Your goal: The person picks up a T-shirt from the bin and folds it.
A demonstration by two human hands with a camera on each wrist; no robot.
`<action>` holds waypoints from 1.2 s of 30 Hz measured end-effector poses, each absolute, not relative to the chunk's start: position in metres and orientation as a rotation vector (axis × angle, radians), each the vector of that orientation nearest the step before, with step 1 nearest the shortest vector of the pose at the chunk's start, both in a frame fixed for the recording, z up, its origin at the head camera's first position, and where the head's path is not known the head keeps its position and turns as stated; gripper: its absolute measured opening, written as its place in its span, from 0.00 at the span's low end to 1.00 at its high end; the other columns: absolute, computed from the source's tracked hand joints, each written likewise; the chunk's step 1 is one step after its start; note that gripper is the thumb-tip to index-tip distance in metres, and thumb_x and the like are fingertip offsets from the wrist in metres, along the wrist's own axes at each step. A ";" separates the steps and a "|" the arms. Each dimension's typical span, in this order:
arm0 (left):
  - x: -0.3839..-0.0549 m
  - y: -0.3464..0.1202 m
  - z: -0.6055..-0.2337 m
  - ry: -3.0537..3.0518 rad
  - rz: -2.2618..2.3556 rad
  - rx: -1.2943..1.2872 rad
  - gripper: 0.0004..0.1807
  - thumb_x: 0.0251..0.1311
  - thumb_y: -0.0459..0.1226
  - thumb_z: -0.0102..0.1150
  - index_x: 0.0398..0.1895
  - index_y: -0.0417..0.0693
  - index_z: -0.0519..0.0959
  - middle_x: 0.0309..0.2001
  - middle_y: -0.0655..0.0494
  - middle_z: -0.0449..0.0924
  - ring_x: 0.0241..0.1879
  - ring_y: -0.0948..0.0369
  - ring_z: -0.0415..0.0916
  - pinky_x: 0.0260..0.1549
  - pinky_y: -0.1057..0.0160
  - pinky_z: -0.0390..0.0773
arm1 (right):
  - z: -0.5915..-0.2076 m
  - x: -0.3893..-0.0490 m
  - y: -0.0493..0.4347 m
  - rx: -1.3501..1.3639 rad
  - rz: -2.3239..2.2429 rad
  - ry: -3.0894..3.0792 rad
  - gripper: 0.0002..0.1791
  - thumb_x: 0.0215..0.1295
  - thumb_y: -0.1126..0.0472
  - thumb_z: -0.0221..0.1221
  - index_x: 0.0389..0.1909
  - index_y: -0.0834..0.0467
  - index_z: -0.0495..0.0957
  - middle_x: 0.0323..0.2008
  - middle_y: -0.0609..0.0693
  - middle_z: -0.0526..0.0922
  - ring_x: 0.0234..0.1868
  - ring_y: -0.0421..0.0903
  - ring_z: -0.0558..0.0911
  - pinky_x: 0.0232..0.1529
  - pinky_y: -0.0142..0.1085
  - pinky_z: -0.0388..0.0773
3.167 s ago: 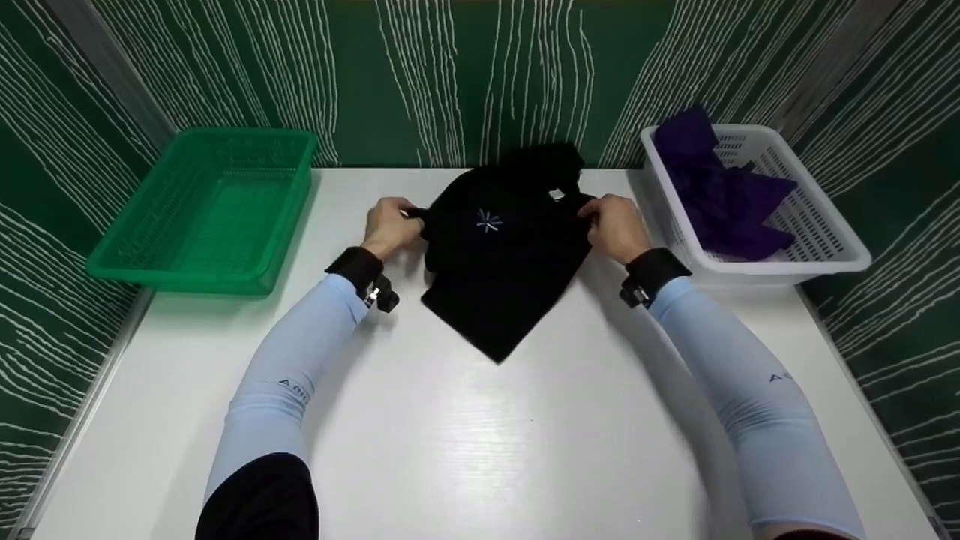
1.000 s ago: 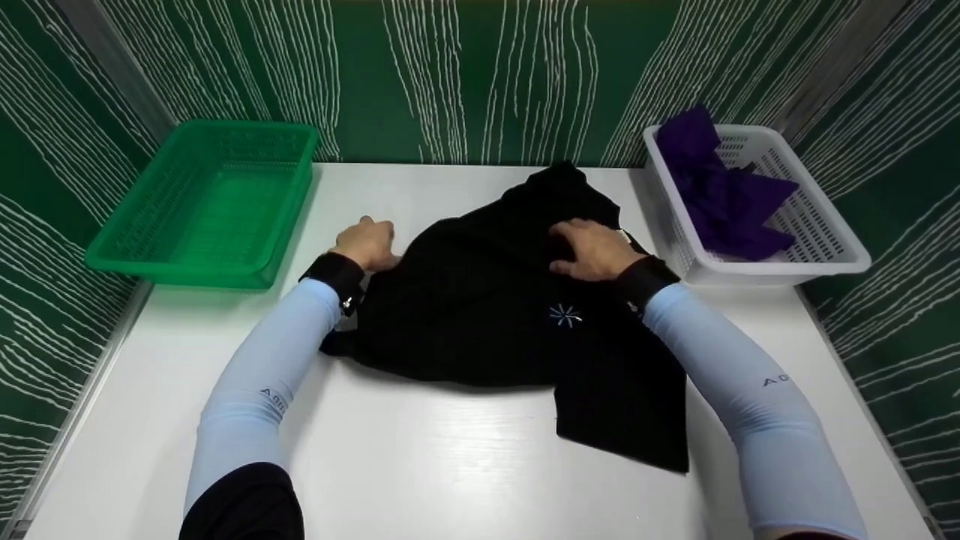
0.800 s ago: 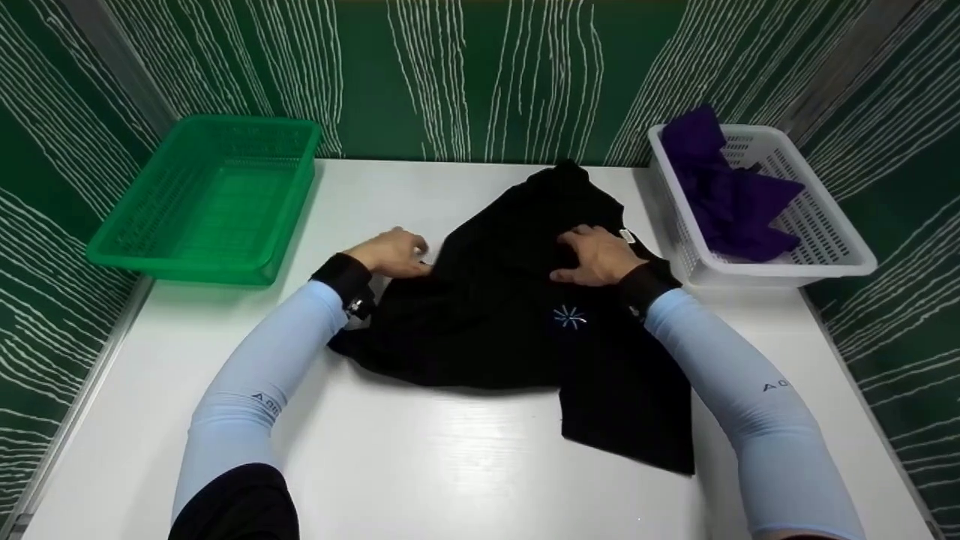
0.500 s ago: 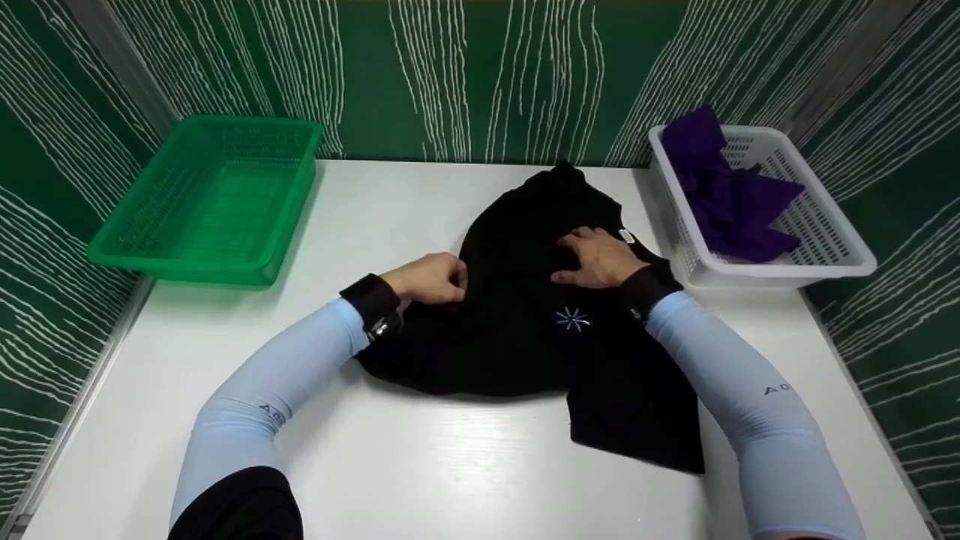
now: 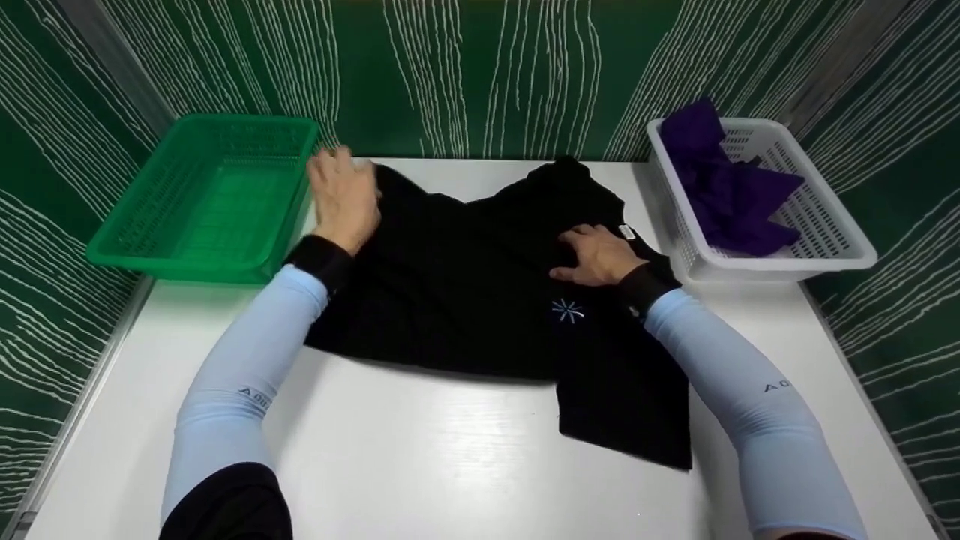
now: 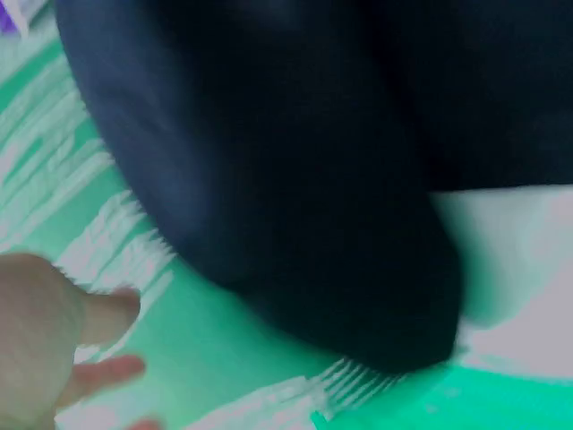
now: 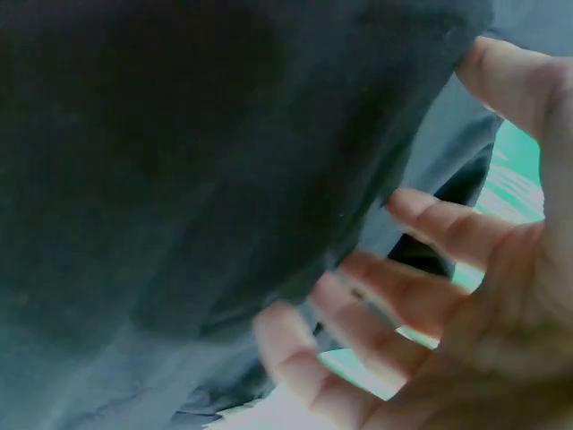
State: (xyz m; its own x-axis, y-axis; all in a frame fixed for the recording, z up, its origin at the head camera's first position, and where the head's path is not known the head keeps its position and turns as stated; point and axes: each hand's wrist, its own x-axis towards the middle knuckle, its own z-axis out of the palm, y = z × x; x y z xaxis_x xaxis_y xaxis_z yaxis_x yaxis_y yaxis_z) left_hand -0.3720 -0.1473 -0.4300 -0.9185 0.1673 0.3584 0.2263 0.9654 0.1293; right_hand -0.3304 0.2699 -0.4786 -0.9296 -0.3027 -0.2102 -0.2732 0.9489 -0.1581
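A black T-shirt (image 5: 450, 292) with a small light-blue starburst print lies spread across the white table. Its far left corner is raised in the left wrist view, where the shirt (image 6: 295, 179) is blurred. My left hand (image 5: 345, 199) is above that corner beside the green basket. In the left wrist view the left hand (image 6: 45, 345) has its fingers extended, apart from the cloth and holding nothing. My right hand (image 5: 600, 256) rests on the shirt's right part, just above the print. The right wrist view shows the right hand (image 7: 483, 305) with fingers spread, fingertips touching the cloth.
A green plastic basket (image 5: 180, 268) stands at the back left, close to my left hand. At the back right is a white basket (image 5: 795, 264) holding purple cloth (image 5: 739, 199). A green wall with white lines (image 5: 450, 82) bounds the table's far edge.
The bunched black T-shirt has been spread out. Over the last half second my left hand swept left and away, unfolding the shirt's left side and leaving the cloth. My right hand stayed in place.
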 end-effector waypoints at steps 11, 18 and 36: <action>-0.331 -0.136 -0.473 -3.480 -0.350 -0.378 0.73 0.60 0.74 0.66 0.91 0.54 0.32 0.86 0.28 0.17 0.84 0.23 0.30 0.64 0.16 0.67 | -0.467 -0.326 0.273 -0.118 0.076 2.738 0.68 0.65 0.13 0.47 0.82 0.68 0.58 0.73 0.79 0.68 0.70 0.78 0.72 0.66 0.69 0.75; -0.304 -0.158 -0.475 -3.388 -0.469 -0.286 0.82 0.50 0.70 0.79 0.90 0.48 0.30 0.83 0.24 0.11 0.81 0.18 0.29 0.67 0.27 0.74 | -0.474 -0.336 0.294 -0.096 -0.038 2.708 0.70 0.66 0.13 0.48 0.86 0.68 0.47 0.82 0.79 0.50 0.79 0.82 0.58 0.79 0.71 0.58; -0.274 -0.196 -0.477 -3.304 -0.458 -0.106 0.38 0.71 0.35 0.63 0.78 0.27 0.59 0.57 0.19 0.79 0.55 0.27 0.82 0.54 0.33 0.84 | -0.481 -0.339 0.298 -0.091 -0.025 2.749 0.73 0.64 0.10 0.45 0.86 0.69 0.47 0.82 0.80 0.50 0.77 0.82 0.60 0.75 0.74 0.62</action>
